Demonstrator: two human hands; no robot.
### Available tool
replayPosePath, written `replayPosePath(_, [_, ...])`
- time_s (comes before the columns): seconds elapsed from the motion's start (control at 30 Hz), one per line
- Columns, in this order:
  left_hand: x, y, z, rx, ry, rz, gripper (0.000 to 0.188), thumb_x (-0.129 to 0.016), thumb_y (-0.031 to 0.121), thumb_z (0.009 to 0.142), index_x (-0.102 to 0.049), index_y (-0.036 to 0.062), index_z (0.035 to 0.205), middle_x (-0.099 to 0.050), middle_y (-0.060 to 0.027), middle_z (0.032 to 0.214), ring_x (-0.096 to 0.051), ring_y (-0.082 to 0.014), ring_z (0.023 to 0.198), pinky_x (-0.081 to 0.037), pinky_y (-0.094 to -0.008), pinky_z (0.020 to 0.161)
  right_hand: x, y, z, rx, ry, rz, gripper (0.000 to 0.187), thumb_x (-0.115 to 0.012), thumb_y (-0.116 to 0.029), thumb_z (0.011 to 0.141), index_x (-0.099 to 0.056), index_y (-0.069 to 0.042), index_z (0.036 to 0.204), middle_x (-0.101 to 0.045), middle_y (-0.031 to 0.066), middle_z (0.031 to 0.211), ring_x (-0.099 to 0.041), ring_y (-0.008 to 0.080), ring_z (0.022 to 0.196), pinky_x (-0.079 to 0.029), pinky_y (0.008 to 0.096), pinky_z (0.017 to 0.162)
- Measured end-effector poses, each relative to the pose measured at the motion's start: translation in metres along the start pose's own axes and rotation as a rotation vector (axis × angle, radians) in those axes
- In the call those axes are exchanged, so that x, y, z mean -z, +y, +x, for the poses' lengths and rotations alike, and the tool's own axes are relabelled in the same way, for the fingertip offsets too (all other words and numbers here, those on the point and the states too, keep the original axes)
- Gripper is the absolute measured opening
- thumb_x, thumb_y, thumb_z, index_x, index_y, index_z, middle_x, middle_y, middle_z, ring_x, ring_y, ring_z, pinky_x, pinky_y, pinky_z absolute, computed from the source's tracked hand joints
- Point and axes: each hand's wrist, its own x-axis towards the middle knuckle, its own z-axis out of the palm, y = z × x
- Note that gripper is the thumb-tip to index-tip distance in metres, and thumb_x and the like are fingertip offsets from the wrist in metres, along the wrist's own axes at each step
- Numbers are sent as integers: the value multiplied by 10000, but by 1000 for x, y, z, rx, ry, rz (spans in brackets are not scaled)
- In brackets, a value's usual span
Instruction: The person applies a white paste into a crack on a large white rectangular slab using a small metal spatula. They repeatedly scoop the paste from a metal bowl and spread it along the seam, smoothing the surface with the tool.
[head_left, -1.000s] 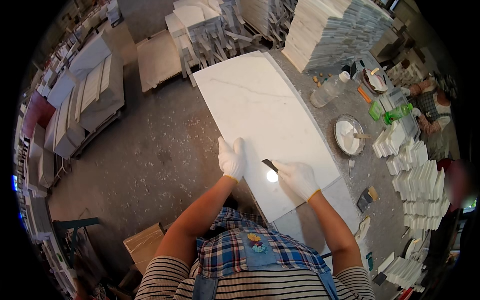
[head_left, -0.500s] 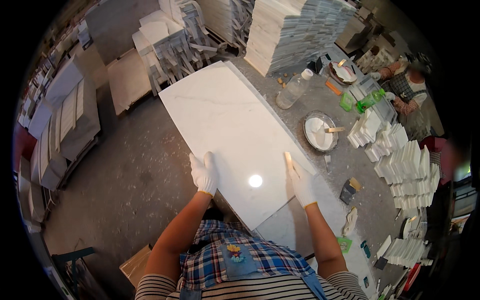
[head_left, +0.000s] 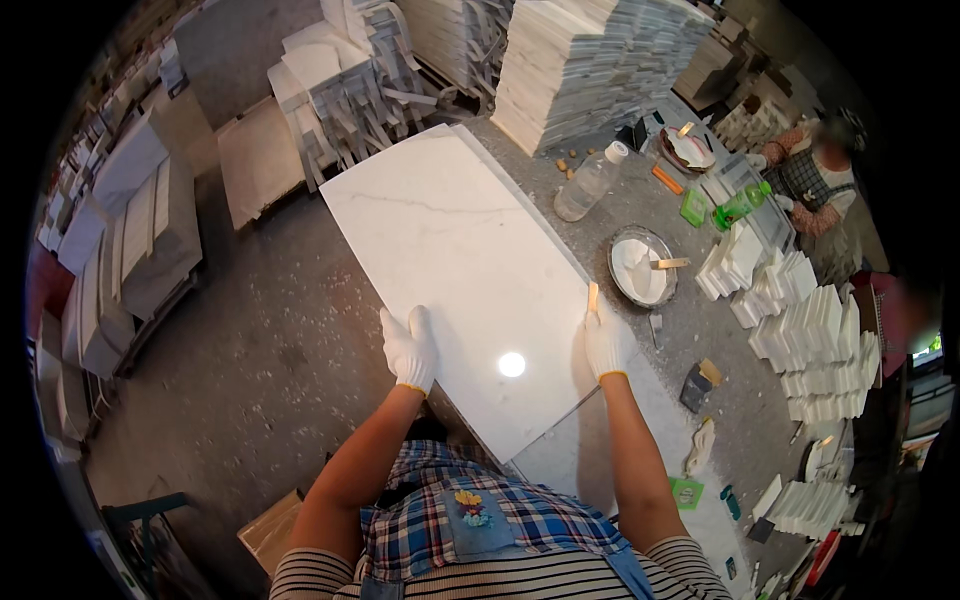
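A large white marble slab (head_left: 470, 270) with faint grey veins lies slantwise before me. My left hand (head_left: 409, 347), in a white glove, holds its left edge, the thumb resting on top and the other fingers partly hidden. Gloved too, my right hand (head_left: 607, 340) is closed round a flat wooden stick (head_left: 593, 297) at the slab's right edge; its lower end is hidden in the fist. Part of another pale slab (head_left: 565, 450) shows beneath, near my apron. A bowl of white paste (head_left: 640, 266) with a second stick stands right of the slab.
A clear bottle (head_left: 590, 182) stands near the bowl. Stacked marble tiles (head_left: 590, 75) rise behind; bundles of small white pieces (head_left: 808, 330) line the right. Beyond the bench sits a co-worker (head_left: 815, 180). More slabs (head_left: 150, 235) lean at the left.
My right hand has moved up and turned more upright, bringing the wooden stick to the slab's right edge. My left hand stays almost in place. The slab's grey vein shows more clearly.
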Motion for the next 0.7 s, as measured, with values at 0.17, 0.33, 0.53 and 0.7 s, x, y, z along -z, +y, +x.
replayPosePath(0.17, [-2,-6,5,-11,-3,-21,910,-628,554,987,-355,-34,1626,-565,-320,1519,-600,-456,1355,-470,-470,1134,3,-11,0,-79,-20,1,469,-561,-402,1021,-648,-269,1462,-753,232,1153,-719,452,1022,-546,565,877])
replayPosePath(0.33, [-2,-4,3,-17,-1,-29,906,-629,546,989,-356,-41,1622,-566,-322,1517,-598,-451,1360,-469,-468,1134,-6,-6,-3,-15,46,8,482,-570,-375,1022,-623,-244,1483,-749,238,1165,-717,449,1037,-548,550,898])
replayPosePath(0.53, [-3,-4,3,-34,7,-43,898,-632,536,988,-360,-48,1615,-569,-328,1508,-598,-456,1356,-471,-470,1130,-17,2,-1,46,81,47,437,-594,-318,1008,-660,-160,1410,-749,239,1133,-708,455,1024,-538,550,895])
replayPosePath(0.7, [-3,-6,6,-36,34,-25,883,-630,529,990,-364,-33,1616,-583,-326,1491,-605,-458,1343,-468,-479,1128,-20,9,-5,113,61,42,508,-573,-340,1005,-622,-185,1486,-759,236,1075,-731,431,960,-552,549,846])
